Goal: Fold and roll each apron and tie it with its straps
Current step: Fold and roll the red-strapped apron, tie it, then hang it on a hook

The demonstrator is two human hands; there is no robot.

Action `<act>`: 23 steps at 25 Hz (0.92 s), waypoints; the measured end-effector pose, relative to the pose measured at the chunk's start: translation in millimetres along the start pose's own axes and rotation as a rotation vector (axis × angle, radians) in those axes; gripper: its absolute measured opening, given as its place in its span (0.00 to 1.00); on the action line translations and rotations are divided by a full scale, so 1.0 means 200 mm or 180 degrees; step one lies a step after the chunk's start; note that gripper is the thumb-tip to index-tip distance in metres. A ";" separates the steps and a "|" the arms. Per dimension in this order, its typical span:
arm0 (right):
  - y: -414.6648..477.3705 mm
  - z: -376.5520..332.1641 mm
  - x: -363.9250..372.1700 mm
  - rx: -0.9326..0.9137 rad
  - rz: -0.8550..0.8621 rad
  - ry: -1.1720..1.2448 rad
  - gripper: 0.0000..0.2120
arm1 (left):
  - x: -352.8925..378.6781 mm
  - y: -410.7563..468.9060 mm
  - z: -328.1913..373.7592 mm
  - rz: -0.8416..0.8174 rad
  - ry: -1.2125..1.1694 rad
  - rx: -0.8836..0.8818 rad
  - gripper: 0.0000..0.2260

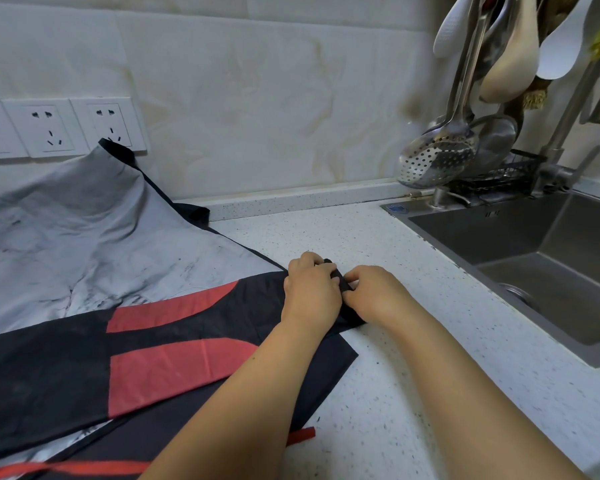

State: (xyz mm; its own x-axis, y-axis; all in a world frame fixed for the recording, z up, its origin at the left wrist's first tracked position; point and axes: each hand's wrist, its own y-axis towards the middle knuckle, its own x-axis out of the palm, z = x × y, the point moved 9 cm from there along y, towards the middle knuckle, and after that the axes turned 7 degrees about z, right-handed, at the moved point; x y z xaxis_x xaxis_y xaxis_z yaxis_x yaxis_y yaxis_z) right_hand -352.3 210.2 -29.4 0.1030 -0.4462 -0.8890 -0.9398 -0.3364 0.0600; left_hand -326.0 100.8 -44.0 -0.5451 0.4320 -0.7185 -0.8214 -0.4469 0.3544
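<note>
A black apron with red panels (pixel 174 344) lies folded into a long band across the white speckled counter. Its right end is rolled up a short way into a small tight black roll (pixel 347 299). My left hand (pixel 310 287) and my right hand (pixel 374 294) both press and pinch this rolled end, fingers curled over it. A red strap (pixel 302 436) pokes out from under my left forearm, and another red strap (pixel 73 467) runs along the bottom left. Underneath and behind lies a pale grey apron with black trim (pixel 77 230), spread flat and propped against the wall.
A steel sink (pixel 541 265) is set into the counter at the right, with a tap (pixel 555 164) behind it. Hanging ladles and a slotted spoon (pixel 437 157) dangle above the sink's back edge. Wall sockets (pixel 49 128) sit at the left.
</note>
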 end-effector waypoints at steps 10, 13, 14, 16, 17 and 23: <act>-0.06 -0.15 -0.02 -0.0334 0.0298 0.0072 0.11 | -0.07 0.01 0.02 -0.0095 -0.0343 0.0149 0.17; -0.08 -0.19 -0.01 -0.0489 0.0320 -0.0283 0.14 | -0.08 0.00 0.00 -0.0455 -0.0049 0.0194 0.12; -0.08 -0.19 -0.01 -0.0509 0.0319 -0.0370 0.14 | -0.08 -0.01 0.00 -0.0493 0.0049 0.0247 0.10; -0.08 -0.18 0.00 -0.0476 0.0209 -0.0310 0.13 | -0.09 -0.03 0.00 -0.0403 0.0077 0.0339 0.11; -0.07 -0.16 0.01 -0.0425 0.0100 -0.0165 0.11 | -0.10 -0.03 0.00 -0.0317 0.0052 0.0353 0.13; -0.04 -0.07 0.00 -0.0067 0.0015 0.0462 0.14 | -0.14 -0.03 -0.02 -0.0096 -0.0471 -0.0058 0.16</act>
State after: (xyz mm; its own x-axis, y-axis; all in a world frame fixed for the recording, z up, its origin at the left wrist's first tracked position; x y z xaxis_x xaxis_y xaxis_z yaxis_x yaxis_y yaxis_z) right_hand -340.3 201.0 -23.6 0.1460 -0.5625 -0.8138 -0.9335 -0.3508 0.0750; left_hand -304.8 87.4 -28.6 -0.5401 0.5556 -0.6322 -0.8353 -0.4456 0.3221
